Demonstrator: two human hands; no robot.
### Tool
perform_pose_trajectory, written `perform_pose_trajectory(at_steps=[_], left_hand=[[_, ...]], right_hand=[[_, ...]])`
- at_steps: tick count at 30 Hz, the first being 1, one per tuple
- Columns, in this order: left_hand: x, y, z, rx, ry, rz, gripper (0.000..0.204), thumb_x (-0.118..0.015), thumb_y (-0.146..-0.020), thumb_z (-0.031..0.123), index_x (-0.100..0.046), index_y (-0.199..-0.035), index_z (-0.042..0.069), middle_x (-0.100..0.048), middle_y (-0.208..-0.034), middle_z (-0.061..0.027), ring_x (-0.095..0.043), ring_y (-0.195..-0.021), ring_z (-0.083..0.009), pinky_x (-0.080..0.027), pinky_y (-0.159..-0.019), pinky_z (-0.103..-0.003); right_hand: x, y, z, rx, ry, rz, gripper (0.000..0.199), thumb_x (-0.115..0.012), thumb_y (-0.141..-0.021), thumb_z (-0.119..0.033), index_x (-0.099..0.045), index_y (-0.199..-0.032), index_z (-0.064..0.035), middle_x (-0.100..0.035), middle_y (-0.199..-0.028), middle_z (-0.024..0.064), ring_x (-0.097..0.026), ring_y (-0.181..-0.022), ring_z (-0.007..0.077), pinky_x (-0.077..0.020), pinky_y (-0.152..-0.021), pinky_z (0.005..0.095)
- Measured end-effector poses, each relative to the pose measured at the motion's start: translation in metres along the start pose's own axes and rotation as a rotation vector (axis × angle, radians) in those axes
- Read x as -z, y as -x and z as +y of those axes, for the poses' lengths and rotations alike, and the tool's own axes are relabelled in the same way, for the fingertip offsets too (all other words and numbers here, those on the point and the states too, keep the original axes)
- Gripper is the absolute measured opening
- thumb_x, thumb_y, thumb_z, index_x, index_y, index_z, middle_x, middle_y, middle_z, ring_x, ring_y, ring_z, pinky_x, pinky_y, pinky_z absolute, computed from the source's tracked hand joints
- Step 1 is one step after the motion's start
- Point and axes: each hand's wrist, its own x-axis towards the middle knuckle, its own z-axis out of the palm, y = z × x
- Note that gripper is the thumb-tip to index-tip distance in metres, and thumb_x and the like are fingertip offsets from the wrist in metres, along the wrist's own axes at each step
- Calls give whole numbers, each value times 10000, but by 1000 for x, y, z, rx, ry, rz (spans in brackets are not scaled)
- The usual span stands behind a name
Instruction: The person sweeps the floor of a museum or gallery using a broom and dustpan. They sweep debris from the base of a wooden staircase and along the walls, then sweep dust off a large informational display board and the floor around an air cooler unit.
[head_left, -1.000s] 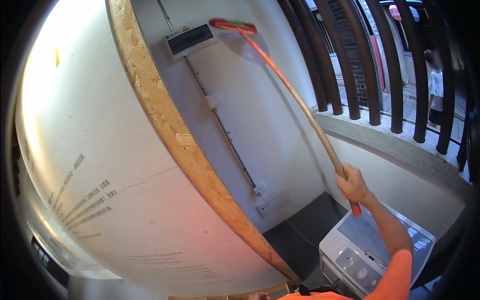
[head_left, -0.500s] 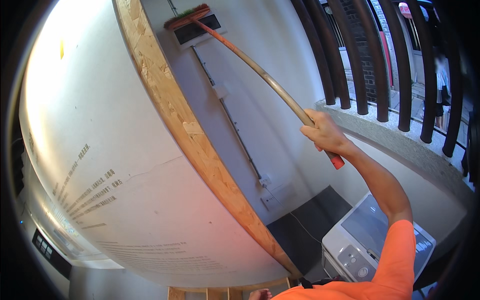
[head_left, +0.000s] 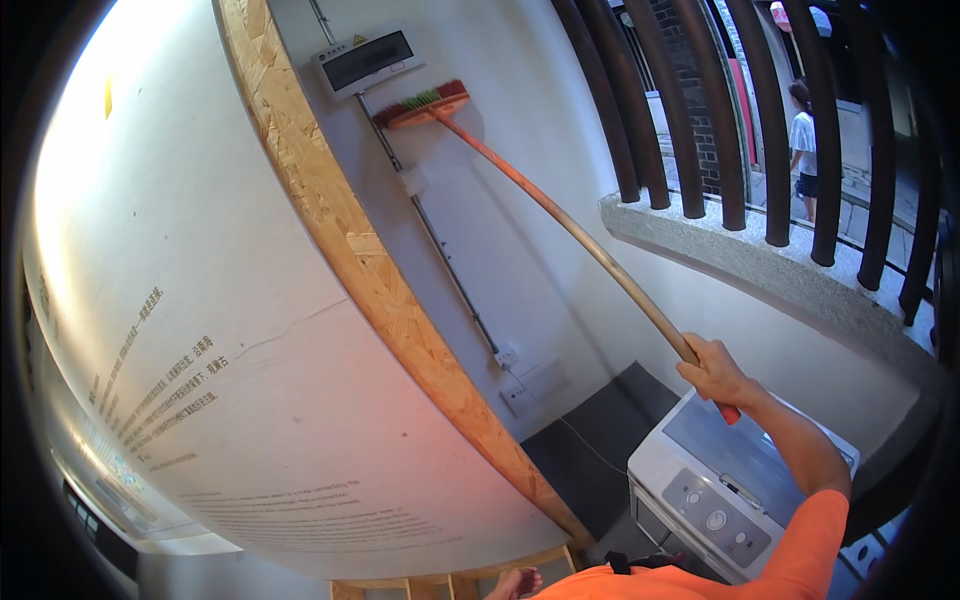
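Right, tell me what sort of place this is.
Likely a small street-side exhibition room: a large white panel bearing printed text, dark brown upright bars, and a person in a white top outside.

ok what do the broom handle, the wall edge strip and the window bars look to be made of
Broom handle: probably wood, bare-looking tan below, with a red-orange coating or sleeve nearer the head.
Wall edge strip: flake board, seemingly unpainted; overlapping wood chips show.
Window bars: dark brown, smooth-looking; stained wood or painted metal, can't tell.
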Motion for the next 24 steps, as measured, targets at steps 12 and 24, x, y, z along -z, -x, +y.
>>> perform_pose_trajectory(at_steps=[12, 24], left_hand=[[41, -35, -18, 56, -17, -333, 454, -458, -902, 442, -575, -1043, 27, -632, -861, -121, -616, -761, -249, -527, -712, -413], [43, -2, -34, -128, -77, -33, 436, -451, -905, 413, -557, -1057, 19, -629, -858, -133, -614, -756, -258, -524, -704, -408]], right_hand=[[-11, 35, -11, 46, -82, 108, 180, -558, -772, -79, -500, -924, 0, -518, -538, 159, -549, -468, 287, -421, -452, 363], [-35, -62, -34, 349, 56, 186, 351, -564, -767, -122, -490, -1094, -22, -568, -709, 226, -558, -670, 419, -434, -595, 454]])
